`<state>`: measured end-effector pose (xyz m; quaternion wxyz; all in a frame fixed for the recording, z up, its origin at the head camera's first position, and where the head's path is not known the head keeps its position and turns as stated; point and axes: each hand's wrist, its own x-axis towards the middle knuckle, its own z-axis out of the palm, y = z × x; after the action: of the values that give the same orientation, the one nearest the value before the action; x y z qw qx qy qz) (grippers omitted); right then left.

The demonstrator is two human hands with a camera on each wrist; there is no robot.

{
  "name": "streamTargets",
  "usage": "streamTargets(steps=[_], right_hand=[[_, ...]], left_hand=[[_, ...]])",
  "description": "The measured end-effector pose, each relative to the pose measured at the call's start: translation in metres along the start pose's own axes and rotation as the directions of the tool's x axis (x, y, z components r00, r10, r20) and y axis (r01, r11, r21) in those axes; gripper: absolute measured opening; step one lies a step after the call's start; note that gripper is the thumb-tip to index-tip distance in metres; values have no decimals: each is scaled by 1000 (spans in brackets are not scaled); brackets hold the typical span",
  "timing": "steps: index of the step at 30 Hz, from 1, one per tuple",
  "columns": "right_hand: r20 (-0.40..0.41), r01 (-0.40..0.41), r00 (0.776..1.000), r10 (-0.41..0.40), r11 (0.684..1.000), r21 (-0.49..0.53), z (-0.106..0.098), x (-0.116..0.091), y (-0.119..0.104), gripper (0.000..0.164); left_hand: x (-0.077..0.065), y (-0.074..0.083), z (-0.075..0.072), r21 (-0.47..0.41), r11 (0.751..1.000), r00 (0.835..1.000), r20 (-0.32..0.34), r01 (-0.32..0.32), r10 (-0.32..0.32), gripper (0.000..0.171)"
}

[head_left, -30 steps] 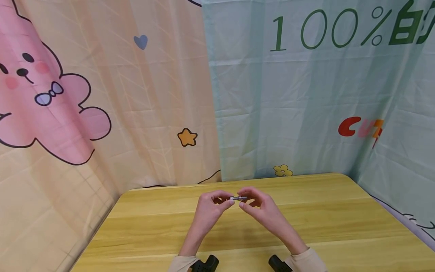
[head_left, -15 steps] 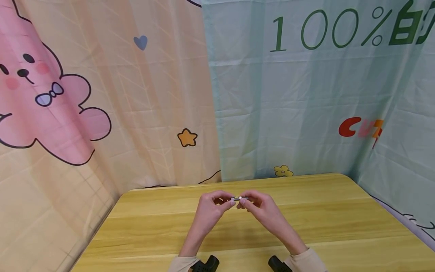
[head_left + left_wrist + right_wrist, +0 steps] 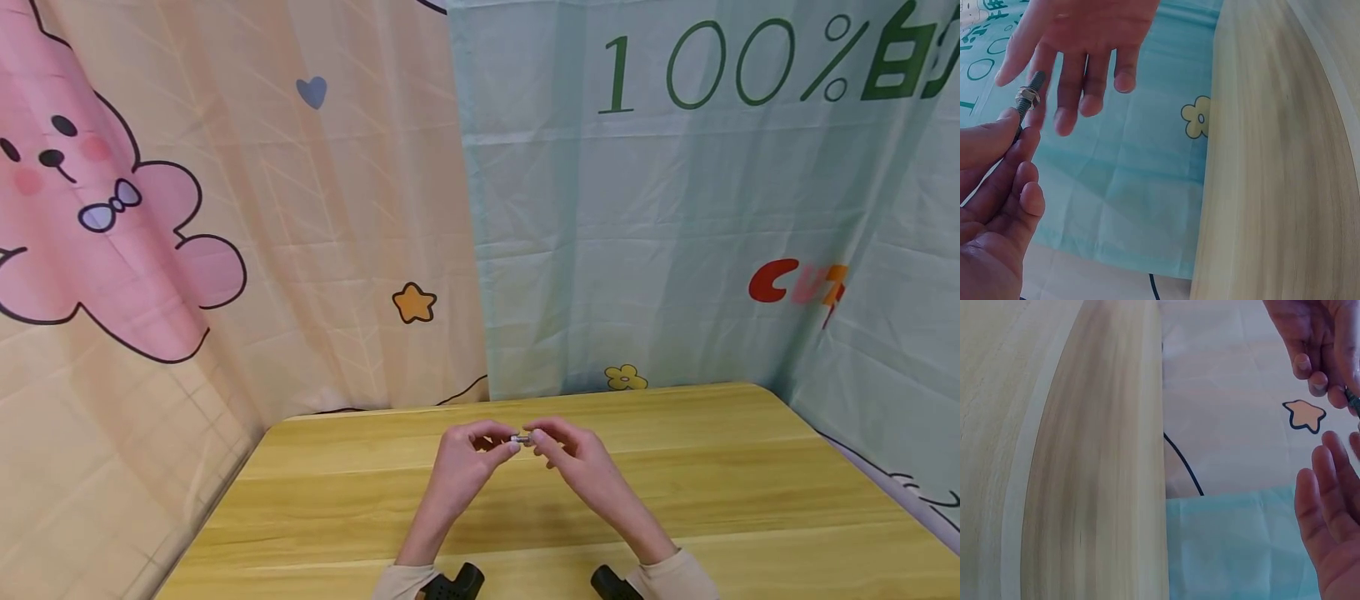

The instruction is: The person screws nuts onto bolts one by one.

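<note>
Over the table, my left hand (image 3: 461,460) pinches a small metal bolt (image 3: 522,439) between thumb and fingertips. In the left wrist view, the bolt's threaded shank (image 3: 1037,80) points up from that grip, with a hex nut (image 3: 1027,96) around it. My right hand (image 3: 587,462) is at the bolt's other end. Its thumb stands a little apart from the nut, its index finger lies close beside the threads, and the other fingers extend loosely. The right wrist view catches only a dark bit of the bolt (image 3: 1352,400) at its edge.
The wooden table (image 3: 337,492) spreads beneath both hands. Behind it hang a peach curtain (image 3: 360,208) and a pale green curtain (image 3: 570,250). Each sleeve cuff has a black wrist camera, the left one (image 3: 457,582) and the right one (image 3: 615,582).
My right thumb and index finger came in around the nut half a second ago and are now parted slightly from it. My left hand keeps its hold on the bolt, almost still.
</note>
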<state>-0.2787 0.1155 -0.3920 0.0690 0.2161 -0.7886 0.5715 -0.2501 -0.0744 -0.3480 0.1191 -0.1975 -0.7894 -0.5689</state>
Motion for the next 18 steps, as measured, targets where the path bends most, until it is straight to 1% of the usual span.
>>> streamTargets(steps=[2,6,8,11,14,18], right_hand=[[3,24,1000,-24,1000,-8,0,0,0,27],[24,98,995,-97,995,-18,-1,0,0,28],[30,130,991,-129,991,-18,-2,0,0,25],[28,157,987,-156,987,-23,-2,1,1,22],[23,151,988,-150,988,-19,-2,1,2,20],[35,121,992,-121,993,0,-3,0,1,23]], left_hand=[[0,0,0,0,1000,1000,-1,4,-4,9],[0,1,-1,6,1000,1000,-2,8,-8,10],[0,1,-1,9,1000,1000,-8,8,-7,9],[0,1,-1,11,1000,1000,-14,2,-2,9],[0,1,-1,12,1000,1000,-13,-3,4,8],[0,0,-1,17,1000,1000,-7,-10,10,8]])
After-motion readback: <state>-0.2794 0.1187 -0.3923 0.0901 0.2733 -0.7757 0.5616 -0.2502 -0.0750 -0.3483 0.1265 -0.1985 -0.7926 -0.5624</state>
